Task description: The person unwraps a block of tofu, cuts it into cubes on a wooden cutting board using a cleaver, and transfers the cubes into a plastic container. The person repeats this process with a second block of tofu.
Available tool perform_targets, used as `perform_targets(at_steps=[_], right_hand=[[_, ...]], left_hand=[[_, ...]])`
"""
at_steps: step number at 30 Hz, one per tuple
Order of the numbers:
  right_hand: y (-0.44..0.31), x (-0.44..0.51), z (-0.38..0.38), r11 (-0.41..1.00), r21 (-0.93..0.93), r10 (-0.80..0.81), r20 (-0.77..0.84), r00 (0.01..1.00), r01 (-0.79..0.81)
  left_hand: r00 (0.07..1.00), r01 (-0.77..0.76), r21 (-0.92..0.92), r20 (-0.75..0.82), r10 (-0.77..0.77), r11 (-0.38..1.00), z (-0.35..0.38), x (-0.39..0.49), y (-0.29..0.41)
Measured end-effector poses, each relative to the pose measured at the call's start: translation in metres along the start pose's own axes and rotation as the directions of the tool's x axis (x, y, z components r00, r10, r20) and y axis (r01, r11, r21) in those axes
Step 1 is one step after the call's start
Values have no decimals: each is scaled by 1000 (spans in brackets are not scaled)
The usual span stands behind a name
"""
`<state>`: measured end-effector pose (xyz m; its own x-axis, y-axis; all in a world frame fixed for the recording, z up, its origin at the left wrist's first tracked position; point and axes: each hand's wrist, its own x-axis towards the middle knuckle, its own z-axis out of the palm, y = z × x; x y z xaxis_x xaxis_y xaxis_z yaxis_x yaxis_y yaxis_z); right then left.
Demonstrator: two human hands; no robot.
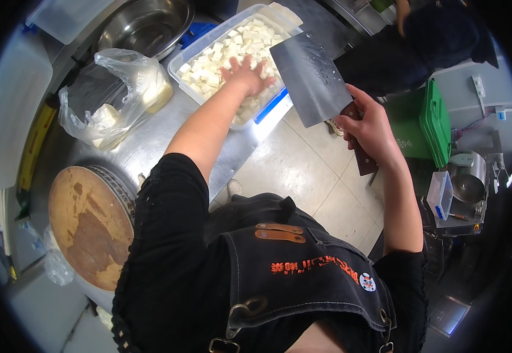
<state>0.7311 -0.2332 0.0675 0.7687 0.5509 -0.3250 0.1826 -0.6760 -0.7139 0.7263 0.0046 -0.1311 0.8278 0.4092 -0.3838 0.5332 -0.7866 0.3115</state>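
My left hand [248, 78] reaches into a clear plastic container [177, 66], its fingers spread over many white cubes [212, 57] that look like tofu. Its fingertips are among the cubes, with nothing plainly gripped. In my right hand [367, 123] is the dark wooden handle of a cleaver [311, 77]. The broad steel blade is raised beside the container's right end, with small white bits on it. A translucent plastic bag [119, 99] with pale white blocks inside lies on the steel table, left of the container.
On the steel table [150, 137] stand a round wooden chopping block [90, 225] and a large metal bowl [146, 26]. To the right are a green lidded bin [434, 123], a small clear box [440, 194] and a metal pot [468, 181]. Another person [414, 48] in dark clothes stands at the upper right.
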Motion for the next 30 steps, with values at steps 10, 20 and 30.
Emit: perform_targets(at_steps=[10,20,30], right_hand=[[22,-23,-8,989,143,-23,-46,999,29],[49,-42,-5,941,330,-47,-95,994,76],[83,-35,39,327,945,-241,97,966,-14]], left_hand=[[977,-209,319,97,188,924,-5,-4,-54],[852,-498,-184,-287,438,848,-127,20,-73],[729,-421,-418,-684,26,805,-43,-102,-43]])
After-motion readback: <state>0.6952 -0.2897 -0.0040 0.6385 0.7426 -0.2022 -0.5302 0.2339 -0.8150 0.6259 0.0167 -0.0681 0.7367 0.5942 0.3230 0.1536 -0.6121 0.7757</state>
